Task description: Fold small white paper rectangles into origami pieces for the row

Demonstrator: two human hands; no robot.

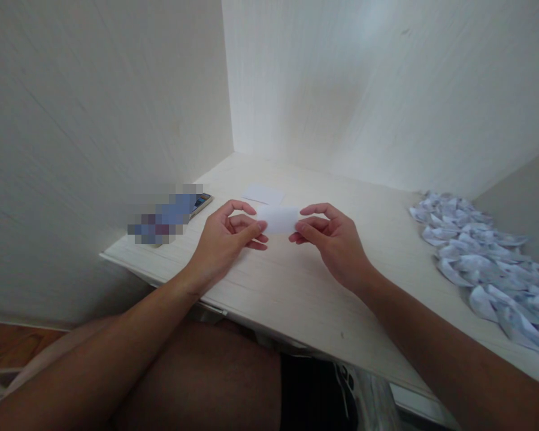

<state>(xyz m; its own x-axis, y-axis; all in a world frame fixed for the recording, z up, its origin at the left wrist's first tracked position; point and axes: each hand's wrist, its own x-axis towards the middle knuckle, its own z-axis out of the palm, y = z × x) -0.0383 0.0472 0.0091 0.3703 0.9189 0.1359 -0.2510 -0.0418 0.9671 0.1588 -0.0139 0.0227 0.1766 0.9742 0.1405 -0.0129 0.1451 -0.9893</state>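
Note:
A small white slip of paper (pixel 279 219) is held just above the pale wooden desk (pixel 296 287), between both my hands. My left hand (pixel 230 234) pinches its left end with thumb and forefinger. At the paper's right end my right hand (pixel 330 236) pinches it the same way, fingers curled. A second white sheet (pixel 263 193) lies flat on the desk just behind the held one.
A phone (pixel 197 205) lies at the desk's left edge by a blurred patch. Several folded white paper pieces (pixel 480 257) are heaped along the right side. White walls close in the desk at back and left. My bare knees show below the front edge.

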